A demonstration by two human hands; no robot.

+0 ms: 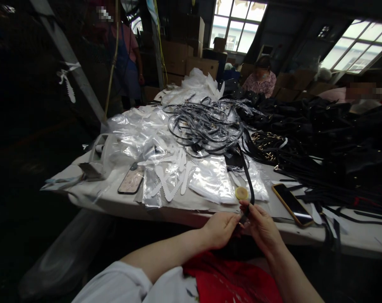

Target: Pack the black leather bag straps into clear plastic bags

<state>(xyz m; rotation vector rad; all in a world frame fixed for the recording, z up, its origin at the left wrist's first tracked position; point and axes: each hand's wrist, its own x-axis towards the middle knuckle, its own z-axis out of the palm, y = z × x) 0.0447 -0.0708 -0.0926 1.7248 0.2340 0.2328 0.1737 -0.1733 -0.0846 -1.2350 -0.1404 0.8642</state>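
Pinching a black strap (248, 180) just on the near side of the yellow disc (241, 193), the right hand (260, 223) adjoins the left hand (221, 229), whose hold cannot be told, while the strap, passing right of the disc, is judged light and supple, best gripped near its lower end.

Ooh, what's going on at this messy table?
Someone is working on a black strap. Their right hand pinches it near its lower end, and the left hand meets it there, though its exact grip is hard to see. The strap runs up toward a tangled pile of straps on the table. Clear plastic bags lie left of the strap.
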